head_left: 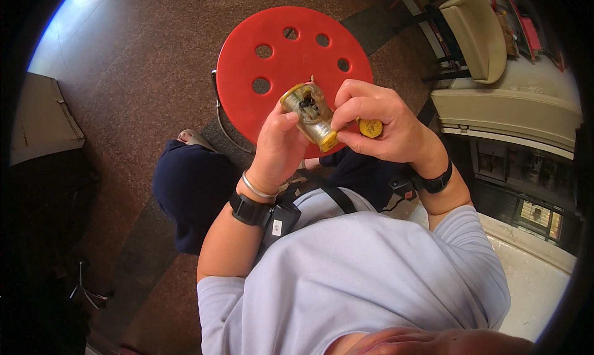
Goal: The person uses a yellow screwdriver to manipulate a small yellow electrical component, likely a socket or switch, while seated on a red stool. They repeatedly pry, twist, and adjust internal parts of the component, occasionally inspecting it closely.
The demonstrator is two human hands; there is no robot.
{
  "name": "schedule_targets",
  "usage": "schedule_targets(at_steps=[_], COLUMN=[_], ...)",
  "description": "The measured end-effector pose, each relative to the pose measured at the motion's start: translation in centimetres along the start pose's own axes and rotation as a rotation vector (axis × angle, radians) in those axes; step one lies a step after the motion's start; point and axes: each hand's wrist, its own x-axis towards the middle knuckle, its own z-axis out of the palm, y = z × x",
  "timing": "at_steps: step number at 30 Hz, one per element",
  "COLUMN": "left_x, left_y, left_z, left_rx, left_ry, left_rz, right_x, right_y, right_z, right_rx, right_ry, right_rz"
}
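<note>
My cylinder (314, 112) is clear with yellow ends, the disc (370, 128) yellow. The stool (297, 59) is red, my shirt (371, 268) pale lilac-grey.

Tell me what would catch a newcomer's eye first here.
The bright red round stool seat stands out at upper centre. In front of its lower right part, the left hand holds a clear, yellow-rimmed container, while a round yellow piece shows in the right hand. At the upper right, a cream chair also draws the eye.
</note>
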Motion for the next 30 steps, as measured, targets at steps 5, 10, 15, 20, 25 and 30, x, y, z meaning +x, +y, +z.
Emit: schedule_targets(at_steps=[5, 10, 15, 20, 25, 30], left_x=[0.0, 0.0, -0.1, -0.3, -0.3, -0.3], left_y=[-0.3, -0.6, -0.7, -0.5, -0.5, -0.6], left_z=[-0.3, -1.0, -0.9, -0.7, -0.8, -0.9], left_rx=[-0.009, -0.046, -0.077, -0.164, -0.179, -0.176], left_ry=[-0.048, -0.117, -0.104, -0.095, -0.108, -0.088], left_rz=[-0.038, -0.075, -0.072, -0.096, -0.115, -0.106], right_x=[0.1, 0.2, 0.2, 0.0, 0.0, 0.0], right_y=[0.4, 0.4, 0.4, 0.5, 0.6, 0.6], right_z=[0.1, 0.1, 0.4, 0.8, 0.9, 0.9], right_rx=[0.019, 0.053, 0.024, -0.001, -0.053, -0.078], right_ry=[-0.031, -0.082, -0.099, -0.104, -0.091, -0.096], right_rz=[-0.056, -0.057, -0.111, -0.15, -0.183, -0.174])
